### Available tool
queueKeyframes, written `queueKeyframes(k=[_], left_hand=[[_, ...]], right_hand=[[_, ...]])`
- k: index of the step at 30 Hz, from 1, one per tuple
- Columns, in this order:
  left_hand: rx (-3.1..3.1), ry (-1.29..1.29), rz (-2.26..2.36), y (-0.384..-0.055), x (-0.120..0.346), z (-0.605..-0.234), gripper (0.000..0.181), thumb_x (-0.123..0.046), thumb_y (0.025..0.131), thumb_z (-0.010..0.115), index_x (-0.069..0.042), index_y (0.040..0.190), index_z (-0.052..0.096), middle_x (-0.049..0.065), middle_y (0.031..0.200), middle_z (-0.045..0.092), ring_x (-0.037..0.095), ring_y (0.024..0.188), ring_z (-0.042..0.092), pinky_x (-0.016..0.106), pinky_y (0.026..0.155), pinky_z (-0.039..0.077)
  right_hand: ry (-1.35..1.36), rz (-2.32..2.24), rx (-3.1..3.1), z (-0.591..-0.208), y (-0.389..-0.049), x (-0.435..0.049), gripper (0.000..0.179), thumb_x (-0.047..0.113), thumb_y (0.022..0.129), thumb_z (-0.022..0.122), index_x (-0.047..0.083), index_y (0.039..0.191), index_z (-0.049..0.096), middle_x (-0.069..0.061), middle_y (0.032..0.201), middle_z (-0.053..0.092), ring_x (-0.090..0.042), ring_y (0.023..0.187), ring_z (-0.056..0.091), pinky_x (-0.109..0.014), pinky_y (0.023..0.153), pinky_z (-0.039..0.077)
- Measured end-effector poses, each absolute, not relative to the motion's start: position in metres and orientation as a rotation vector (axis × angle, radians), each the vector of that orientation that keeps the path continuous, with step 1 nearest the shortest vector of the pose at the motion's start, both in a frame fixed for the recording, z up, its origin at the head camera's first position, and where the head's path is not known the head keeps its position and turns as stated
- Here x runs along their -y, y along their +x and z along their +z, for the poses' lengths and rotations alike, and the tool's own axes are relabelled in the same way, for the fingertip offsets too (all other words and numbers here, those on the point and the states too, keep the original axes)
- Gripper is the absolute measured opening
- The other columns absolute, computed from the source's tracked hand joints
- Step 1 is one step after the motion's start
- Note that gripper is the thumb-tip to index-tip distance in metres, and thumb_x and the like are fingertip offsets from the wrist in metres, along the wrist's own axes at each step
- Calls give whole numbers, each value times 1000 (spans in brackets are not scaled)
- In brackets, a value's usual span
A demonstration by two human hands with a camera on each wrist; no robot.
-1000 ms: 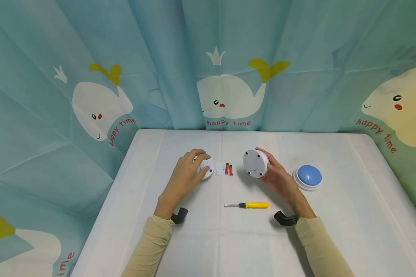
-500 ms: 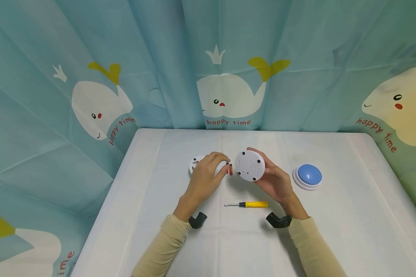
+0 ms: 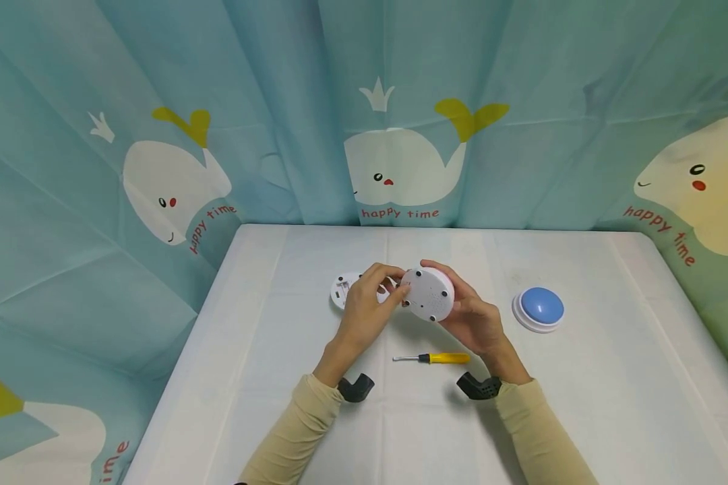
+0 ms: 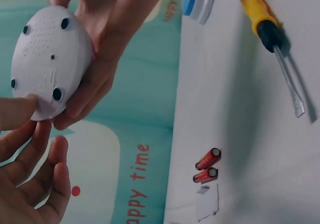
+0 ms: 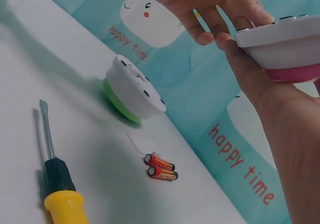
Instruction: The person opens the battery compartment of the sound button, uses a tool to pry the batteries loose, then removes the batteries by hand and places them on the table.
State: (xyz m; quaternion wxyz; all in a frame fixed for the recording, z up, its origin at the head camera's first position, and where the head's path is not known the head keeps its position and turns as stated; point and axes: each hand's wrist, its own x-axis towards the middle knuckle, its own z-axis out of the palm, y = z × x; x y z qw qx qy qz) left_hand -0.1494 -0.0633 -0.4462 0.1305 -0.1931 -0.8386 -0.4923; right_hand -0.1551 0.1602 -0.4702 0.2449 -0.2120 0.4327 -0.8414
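One whale-print curtain (image 3: pixel 285 168) backs the white table (image 3: pixel 582 404) in my head view. On it I identify the following, in descending size.

Right hand (image 3: pixel 473 323): grasping the pink-capped unit (image 3: pixel 429 296) by its side, raised above the table, footed underside turned toward my head camera. Left hand (image 3: pixel 364 306): thumb laid on that underside near the rim, forefinger at the edge; whether the two close into a pinch I cannot tell.

Green-capped unit (image 5: pixel 137 92): cap down on the table. Blue-capped unit (image 3: pixel 542 306): cap up, at the right. Yellow-handled screwdriver (image 3: pixel 450 358): lying nearer the person, between the forearms.

I judge the step in hand to be work on the underside of the pink-capped unit, probably at its battery cover. The next move would call for firm right-hand support while the left thumb works the edge.

View differences: my right wrist view shows the green cap, which the head view does not. My left wrist view shows two red batteries (image 4: pixel 208 158) and, just beside them, a small white plate (image 4: pixel 207 204); the left hand masks both in the head view.
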Motion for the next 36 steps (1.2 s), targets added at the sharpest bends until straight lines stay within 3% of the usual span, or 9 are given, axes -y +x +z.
queueKeyframes(k=[6,12,18,24,28,33,36], left_hand=[[2469,-558,-1489,-151,70,-444,21,-19,97,75,-10,115,69,4,105,68,17,93,62,38,82,54],[2485,-591,-1488,-151,74,-437,17,-20,98,75,-11,111,70,3,102,67,16,92,62,42,84,54],[2498,-667,-1408,-151,74,-428,12,-20,99,74,-13,108,71,0,101,65,14,94,62,39,85,54],[2496,-789,-1257,-149,75,-423,16,-23,99,73,-14,112,73,-3,107,65,12,97,63,26,82,53],[2469,-804,-1232,-150,72,-426,17,-22,99,73,-12,112,74,-2,107,64,12,98,63,28,84,55],[2443,-661,-1295,-148,62,-431,17,-19,97,76,-12,112,74,1,107,65,18,101,62,35,86,54],[2452,-495,-1338,-145,54,-433,22,-19,94,79,-13,114,73,3,114,65,22,104,61,33,86,50]], right_hand=[[-563,-2258,-1167,-470,-153,-160,73,6,92,25,20,165,27,1,161,40,-19,139,40,-39,116,41],[-605,-2189,-1166,-472,-151,-160,57,27,110,20,24,166,21,4,158,38,-18,138,39,-34,114,43],[-619,-2159,-1166,-475,-149,-154,56,42,113,18,22,166,25,5,161,38,-16,139,43,-33,113,47],[-601,-2094,-1349,-482,-148,-149,53,40,115,16,25,163,29,7,161,37,-14,138,44,-28,112,47],[-587,-2097,-1395,-485,-148,-145,51,39,115,16,27,163,30,7,161,37,-15,138,44,-28,111,46],[-587,-2188,-1363,-488,-146,-139,49,35,115,16,26,160,31,7,157,40,-13,135,46,-26,108,47],[-569,-2241,-1393,-490,-145,-136,47,32,114,19,23,159,32,6,156,41,-11,132,47,-24,105,48]])
